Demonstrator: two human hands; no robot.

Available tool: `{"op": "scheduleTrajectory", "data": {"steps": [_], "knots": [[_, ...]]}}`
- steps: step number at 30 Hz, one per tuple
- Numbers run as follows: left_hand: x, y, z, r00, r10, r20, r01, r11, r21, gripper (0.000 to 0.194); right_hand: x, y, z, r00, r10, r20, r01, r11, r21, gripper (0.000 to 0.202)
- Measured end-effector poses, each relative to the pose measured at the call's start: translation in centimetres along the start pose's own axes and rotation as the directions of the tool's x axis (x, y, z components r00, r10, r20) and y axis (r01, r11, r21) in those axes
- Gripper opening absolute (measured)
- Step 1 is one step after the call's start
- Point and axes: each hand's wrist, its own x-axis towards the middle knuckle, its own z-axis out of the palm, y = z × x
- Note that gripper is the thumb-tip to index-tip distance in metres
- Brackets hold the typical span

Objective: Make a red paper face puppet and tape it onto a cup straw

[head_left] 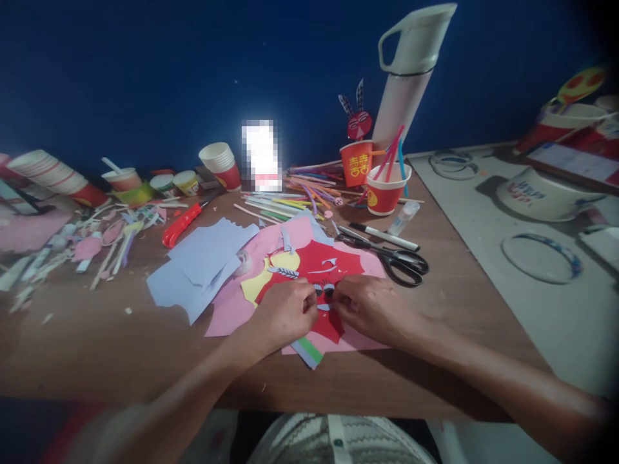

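Over the middle of a pile of cut paper, both my hands are closed close together. My left hand (290, 309) pinches the left edge of a small red paper face (324, 298) with dark eyes, drawn lashes and a pale mouth. At its right edge my right hand (365, 306) has its fingers curled in; the fingertips are partly hidden. Beneath lie red paper (345, 258) with jagged cut edges, yellow paper (251, 288) and pink paper (225, 316). A small leaf-patterned strip (283, 272) rests by my left hand. Black scissors (403, 264) lie beyond my right hand.
Pale blue paper (203, 258) and a red-handled cutter (184, 222) lie left, near paper scraps (97, 248). Coloured sticks (285, 206), a marker (387, 236), a cup with straws (387, 193), a double-happiness cup (355, 164) and a tall flask (406, 84) stand or lie behind.
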Motion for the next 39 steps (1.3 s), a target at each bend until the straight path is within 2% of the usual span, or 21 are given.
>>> {"op": "scheduleTrajectory", "data": {"steps": [12, 39], "knots": [[-0.02, 0.25, 0.09, 1.000, -0.023, 0.006, 0.023, 0.996, 0.081, 0.010, -0.14, 0.27, 0.72, 0.997, -0.044, -0.066, 0.040, 0.997, -0.060, 0.010], [0.15, 0.68, 0.11, 0.998, -0.063, 0.028, 0.057, 0.981, 0.186, 0.009, -0.32, 0.05, 0.92, 0.992, -0.098, -0.082, 0.087, 0.988, -0.128, 0.009]]}}
